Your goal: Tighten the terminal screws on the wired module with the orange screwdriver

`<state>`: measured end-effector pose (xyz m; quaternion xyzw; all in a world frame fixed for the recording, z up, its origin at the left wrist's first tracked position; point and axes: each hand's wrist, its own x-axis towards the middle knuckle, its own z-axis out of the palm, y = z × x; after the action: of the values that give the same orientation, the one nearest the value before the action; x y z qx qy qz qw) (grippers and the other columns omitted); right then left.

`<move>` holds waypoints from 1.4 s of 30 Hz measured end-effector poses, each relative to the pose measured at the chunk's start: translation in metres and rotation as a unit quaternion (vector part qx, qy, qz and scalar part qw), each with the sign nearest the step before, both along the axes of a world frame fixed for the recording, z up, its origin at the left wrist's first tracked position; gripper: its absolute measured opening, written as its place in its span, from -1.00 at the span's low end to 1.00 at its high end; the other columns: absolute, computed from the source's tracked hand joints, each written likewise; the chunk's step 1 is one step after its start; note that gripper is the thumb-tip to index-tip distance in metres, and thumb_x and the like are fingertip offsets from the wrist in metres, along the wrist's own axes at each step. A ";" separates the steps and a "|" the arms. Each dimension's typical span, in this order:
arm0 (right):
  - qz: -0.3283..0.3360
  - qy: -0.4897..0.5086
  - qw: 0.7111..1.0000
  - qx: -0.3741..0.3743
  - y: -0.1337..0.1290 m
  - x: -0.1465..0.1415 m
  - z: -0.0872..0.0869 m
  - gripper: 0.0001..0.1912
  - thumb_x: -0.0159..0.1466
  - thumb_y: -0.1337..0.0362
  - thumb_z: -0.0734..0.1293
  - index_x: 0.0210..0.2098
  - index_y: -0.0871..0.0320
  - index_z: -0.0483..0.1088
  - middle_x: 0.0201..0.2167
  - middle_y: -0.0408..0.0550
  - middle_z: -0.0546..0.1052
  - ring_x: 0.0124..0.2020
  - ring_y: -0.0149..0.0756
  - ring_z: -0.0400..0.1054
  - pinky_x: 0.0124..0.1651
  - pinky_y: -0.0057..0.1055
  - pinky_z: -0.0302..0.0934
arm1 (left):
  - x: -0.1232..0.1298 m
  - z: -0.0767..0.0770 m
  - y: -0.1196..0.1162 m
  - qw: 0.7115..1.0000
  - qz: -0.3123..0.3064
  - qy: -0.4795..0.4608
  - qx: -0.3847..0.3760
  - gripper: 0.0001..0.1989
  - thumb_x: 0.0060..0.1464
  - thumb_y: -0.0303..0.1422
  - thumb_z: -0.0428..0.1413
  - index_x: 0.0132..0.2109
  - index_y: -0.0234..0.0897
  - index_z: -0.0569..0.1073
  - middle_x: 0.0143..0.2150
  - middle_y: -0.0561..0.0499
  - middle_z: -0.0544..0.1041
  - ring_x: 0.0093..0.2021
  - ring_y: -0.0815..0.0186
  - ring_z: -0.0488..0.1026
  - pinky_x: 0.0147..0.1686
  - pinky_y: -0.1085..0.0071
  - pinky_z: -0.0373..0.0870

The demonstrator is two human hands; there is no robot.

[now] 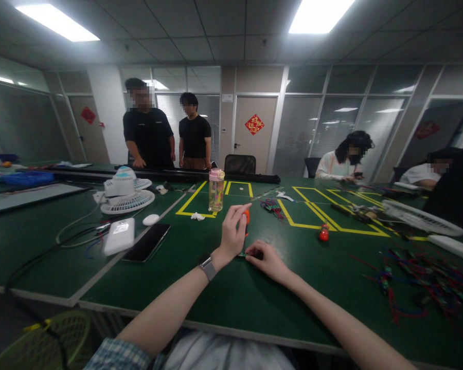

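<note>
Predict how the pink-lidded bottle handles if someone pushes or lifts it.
The pink-lidded bottle is tall and narrow and stands upright on the green tabletop, so a push near its lid could tip it. Its straight walls look stiff, so it should hold shape when gripped. On its side, that rounded body would probably roll.

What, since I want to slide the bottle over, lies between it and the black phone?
A crumpled white scrap and yellow tape lie between the phone and bottle, in the head view.
</note>
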<state>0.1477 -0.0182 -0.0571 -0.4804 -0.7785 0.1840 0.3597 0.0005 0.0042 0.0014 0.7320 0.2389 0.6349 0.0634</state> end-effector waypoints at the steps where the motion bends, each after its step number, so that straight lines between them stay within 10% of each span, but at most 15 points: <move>1: 0.000 -0.001 1.000 -0.002 0.000 0.000 0.001 -0.91 0.09 0.42 0.34 -0.38 0.21 0.48 -0.44 -0.10 0.42 -0.41 -0.36 0.31 -0.33 -0.45 0.20 | 0.000 0.000 0.000 1.000 -0.001 -0.001 0.000 -0.69 0.27 -0.44 -0.16 0.05 -0.24 0.37 -0.10 -0.07 0.40 -0.09 0.31 0.36 -0.07 0.36 0.31; 42: 0.001 0.009 1.000 -0.002 0.000 0.000 -0.001 -0.91 0.10 0.42 0.34 -0.38 0.20 0.47 -0.42 -0.09 0.44 -0.40 -0.36 0.33 -0.30 -0.43 0.24 | 0.000 0.000 0.000 1.000 -0.003 -0.007 0.007 -0.71 0.26 -0.45 -0.14 0.02 -0.23 0.40 -0.14 -0.05 0.38 -0.12 0.34 0.35 -0.09 0.40 0.29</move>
<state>0.1474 -0.0179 -0.0582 -0.4786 -0.7752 0.1908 0.3656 0.0005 0.0046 0.0013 0.7289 0.2321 0.6411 0.0620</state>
